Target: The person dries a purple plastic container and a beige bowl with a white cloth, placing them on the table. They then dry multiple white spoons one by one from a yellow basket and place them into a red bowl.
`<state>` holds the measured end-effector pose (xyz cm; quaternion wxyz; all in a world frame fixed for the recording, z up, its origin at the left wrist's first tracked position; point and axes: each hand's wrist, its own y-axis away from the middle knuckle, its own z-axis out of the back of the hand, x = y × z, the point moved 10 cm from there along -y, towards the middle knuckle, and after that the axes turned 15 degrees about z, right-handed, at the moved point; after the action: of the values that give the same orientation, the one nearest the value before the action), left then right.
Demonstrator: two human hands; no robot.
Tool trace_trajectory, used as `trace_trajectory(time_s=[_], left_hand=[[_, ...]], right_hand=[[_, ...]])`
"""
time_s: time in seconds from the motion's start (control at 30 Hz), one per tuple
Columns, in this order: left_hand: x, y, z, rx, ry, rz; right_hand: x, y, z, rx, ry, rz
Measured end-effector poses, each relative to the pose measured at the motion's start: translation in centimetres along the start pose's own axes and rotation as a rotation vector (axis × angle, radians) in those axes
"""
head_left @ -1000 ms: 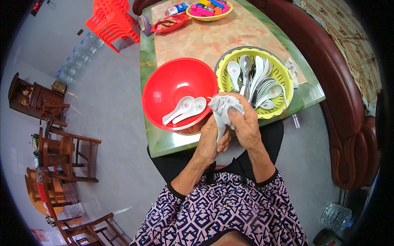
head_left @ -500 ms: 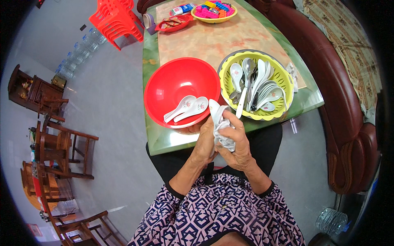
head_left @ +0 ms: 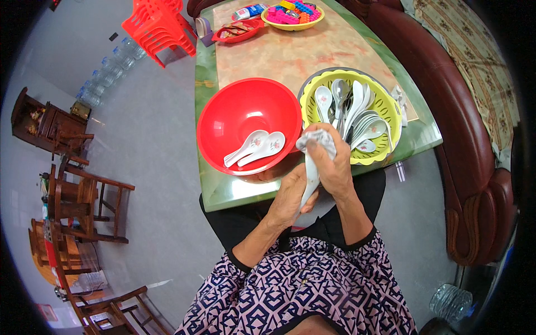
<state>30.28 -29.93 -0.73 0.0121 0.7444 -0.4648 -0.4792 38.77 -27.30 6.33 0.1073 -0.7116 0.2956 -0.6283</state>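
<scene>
My left hand (head_left: pixel 290 192) is closed round the lower end of a white ceramic soup spoon (head_left: pixel 311 177), held upright before the table edge. A grey-white cloth (head_left: pixel 319 139) is bunched over the spoon's upper end, and my right hand (head_left: pixel 338 169) grips it there, hiding that end. To the left, two white soup spoons with a pink flower motif (head_left: pixel 269 147) lie inside a red basin (head_left: pixel 215 114). Just beyond my right hand, a yellow-green colander (head_left: pixel 391 106) holds several ceramic spoons (head_left: pixel 371 130) and metal spoons (head_left: pixel 339 89).
The basin and colander stand on a green-edged, marble-look table (head_left: pixel 335 50). Farther back are a red dish (head_left: pixel 239 33) of packets and a yellow bowl (head_left: pixel 312 24) of toy blocks. A brown leather sofa (head_left: pixel 435 84) runs along the right; stacked red stools (head_left: pixel 159 30) stand left.
My right hand and the cloth have moved up to the spoon's far end. The spoon now stands with its lower part bare, and my left hand has shifted slightly down and right.
</scene>
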Motion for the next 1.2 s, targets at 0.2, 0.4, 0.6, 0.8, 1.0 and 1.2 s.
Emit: trace_trajectory(time_s=[0.2,0.4,0.6,0.8,1.0,1.2], left_hand=[[-1.7,1.2,0.8,-0.18,-0.087,-0.164],[-2.8,1.8,0.3,-0.108,0.037,-0.267],[-3.5,1.4,1.9,-0.164,0.305,-0.291],[-3.6,0.4,2.6,0.038,0.574,-0.245],[-2.9,-0.1,2.8,0.179,0.693,-0.188],[-2.2,-0.5,2.8,0.115,0.676,-0.157]], right_hand=[[-2.5,-0.1,0.5,-0.149,-0.038,-0.158],[-0.4,-1.0,-0.1,-0.147,0.097,-0.022],[0.4,0.4,-1.1,-0.087,0.112,0.155],[2.6,3.1,-3.6,0.167,0.378,0.39],[3.6,6.3,-4.8,0.354,0.596,0.498],[4.4,5.1,-4.3,0.307,0.757,0.577]])
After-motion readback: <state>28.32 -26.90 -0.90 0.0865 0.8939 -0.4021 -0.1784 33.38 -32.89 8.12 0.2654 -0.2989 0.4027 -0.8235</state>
